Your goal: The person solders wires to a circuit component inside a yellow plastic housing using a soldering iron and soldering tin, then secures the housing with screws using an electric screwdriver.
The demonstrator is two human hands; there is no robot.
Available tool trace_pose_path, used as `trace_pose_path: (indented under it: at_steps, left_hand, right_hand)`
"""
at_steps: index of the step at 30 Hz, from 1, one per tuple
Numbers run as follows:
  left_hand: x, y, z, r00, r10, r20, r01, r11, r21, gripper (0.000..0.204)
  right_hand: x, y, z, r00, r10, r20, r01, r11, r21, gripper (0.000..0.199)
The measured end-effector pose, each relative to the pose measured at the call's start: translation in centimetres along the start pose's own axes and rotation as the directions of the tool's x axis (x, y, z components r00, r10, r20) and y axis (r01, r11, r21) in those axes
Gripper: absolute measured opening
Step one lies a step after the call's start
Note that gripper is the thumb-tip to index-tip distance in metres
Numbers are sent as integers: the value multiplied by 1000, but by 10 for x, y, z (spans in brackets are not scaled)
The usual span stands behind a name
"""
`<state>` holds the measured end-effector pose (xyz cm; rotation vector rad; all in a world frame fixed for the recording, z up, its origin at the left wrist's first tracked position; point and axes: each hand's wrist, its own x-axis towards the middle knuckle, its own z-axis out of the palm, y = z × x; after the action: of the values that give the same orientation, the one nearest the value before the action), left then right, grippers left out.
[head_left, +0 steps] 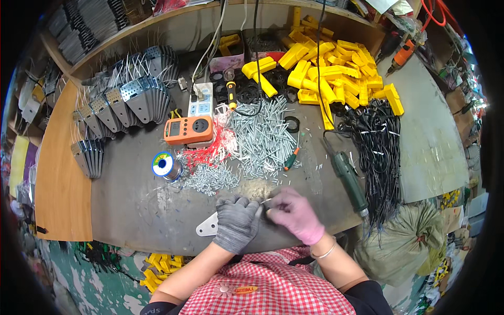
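My left hand (237,223), in a grey knit glove, is closed over a flat grey metal plate (207,226). The plate's rounded end with small holes sticks out to the left, and the rest is hidden under the glove. Just to the right, my right hand (296,215) in a pink glove has its fingers pinched together. A thin pale sliver shows between the two hands, too small to name. Beyond them lie a heap of long screws (265,131), a pile of small screws (210,177) and red-and-white wire pieces (218,147).
A solder spool (164,165), an orange multimeter (188,129) and a power strip (201,101) stand left of centre. Metal plates with wires (142,100) fill the back left. Yellow plastic handles (336,68), black cables (379,157) and a green electric screwdriver (349,181) lie at right.
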<state>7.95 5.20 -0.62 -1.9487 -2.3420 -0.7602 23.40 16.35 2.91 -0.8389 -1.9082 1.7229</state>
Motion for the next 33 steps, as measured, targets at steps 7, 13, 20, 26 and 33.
trace_pose_path:
  at_steps: [7, 13, 20, 26, 33]
  left_hand:
    - [1, -11, -6, 976, -80, 201, 121, 972, -200, 44]
    - [0, -11, -14, 993, 0, 116, 2, 1000, -16, 45]
    - [-5, -9, -9, 982, 109, 156, -95, 991, -95, 34]
    - [-19, -12, -16, 964, 213, 161, -190, 971, -149, 37]
    - [-14, -10, -30, 959, 153, 239, -108, 976, -191, 57]
  right_hand:
    - [7, 9, 20, 945, -297, 137, 322, 768, -554, 16]
    - [168, -5, -37, 882, -461, -98, 329, 751, -573, 23]
    - [310, 0, -68, 906, -286, -313, -185, 396, -899, 42]
    - [253, -26, -96, 809, -413, -418, 113, 808, -579, 34]
    - [141, -13, -127, 793, -483, -370, 141, 738, -660, 28]
